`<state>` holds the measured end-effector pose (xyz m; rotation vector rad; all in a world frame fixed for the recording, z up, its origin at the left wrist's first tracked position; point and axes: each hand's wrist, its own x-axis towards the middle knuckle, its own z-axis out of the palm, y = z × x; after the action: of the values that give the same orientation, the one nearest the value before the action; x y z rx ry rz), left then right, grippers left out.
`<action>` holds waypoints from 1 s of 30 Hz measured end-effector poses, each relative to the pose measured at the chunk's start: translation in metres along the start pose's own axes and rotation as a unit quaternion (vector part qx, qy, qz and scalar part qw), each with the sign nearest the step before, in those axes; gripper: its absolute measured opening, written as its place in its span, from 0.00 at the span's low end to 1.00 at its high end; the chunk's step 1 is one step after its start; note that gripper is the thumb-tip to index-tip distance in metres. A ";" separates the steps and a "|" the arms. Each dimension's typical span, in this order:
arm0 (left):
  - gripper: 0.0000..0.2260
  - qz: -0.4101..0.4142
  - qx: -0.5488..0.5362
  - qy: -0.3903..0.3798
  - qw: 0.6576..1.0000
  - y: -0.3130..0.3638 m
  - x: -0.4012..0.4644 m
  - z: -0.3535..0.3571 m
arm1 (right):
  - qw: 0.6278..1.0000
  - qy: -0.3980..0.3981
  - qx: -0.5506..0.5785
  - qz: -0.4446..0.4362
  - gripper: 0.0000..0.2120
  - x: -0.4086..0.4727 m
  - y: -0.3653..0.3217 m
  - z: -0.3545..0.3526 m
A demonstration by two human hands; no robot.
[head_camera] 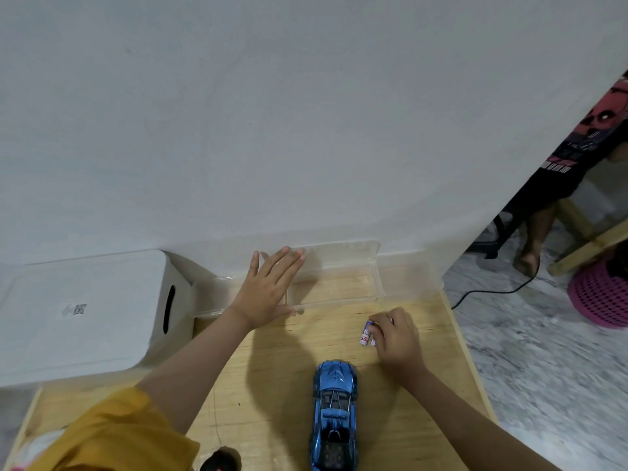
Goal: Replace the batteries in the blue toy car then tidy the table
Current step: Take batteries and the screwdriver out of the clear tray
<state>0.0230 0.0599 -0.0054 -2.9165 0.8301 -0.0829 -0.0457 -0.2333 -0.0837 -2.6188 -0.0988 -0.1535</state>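
Batteries [367, 333] pinched in right hand [396, 336] fingers near table [272, 385] edge; left hand [268, 287] fingers spread on clear box [339, 283].

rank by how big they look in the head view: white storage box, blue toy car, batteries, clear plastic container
1. white storage box
2. clear plastic container, though its see-through edges are hard to trace
3. blue toy car, nearer the camera, so flattered
4. batteries, pinched in the right hand

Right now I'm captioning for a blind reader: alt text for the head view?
A right hand pinches small batteries on a wooden table, beyond a blue toy car. The open left hand touches a clear plastic box at the wall.
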 end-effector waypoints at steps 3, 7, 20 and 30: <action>0.62 0.000 -0.006 -0.001 1.000 -0.001 0.000 0.001 | 1.000 0.018 -0.011 0.016 0.17 -0.005 0.001 0.004; 0.62 0.002 -0.008 0.004 1.000 0.000 0.000 0.000 | 1.000 0.022 -0.018 0.012 0.18 -0.009 -0.001 0.006; 0.60 -0.008 0.000 0.010 1.000 0.004 0.000 -0.002 | 1.000 0.021 -0.010 -0.005 0.26 -0.010 -0.003 0.005; 0.61 -0.012 -0.002 0.006 1.000 0.005 -0.001 -0.001 | 0.995 -0.047 -0.082 -0.038 0.25 -0.008 -0.005 -0.001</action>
<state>0.0200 0.0562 -0.0051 -2.9341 0.7973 -0.1015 -0.0546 -0.2300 -0.0819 -2.7878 -0.2276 -0.0668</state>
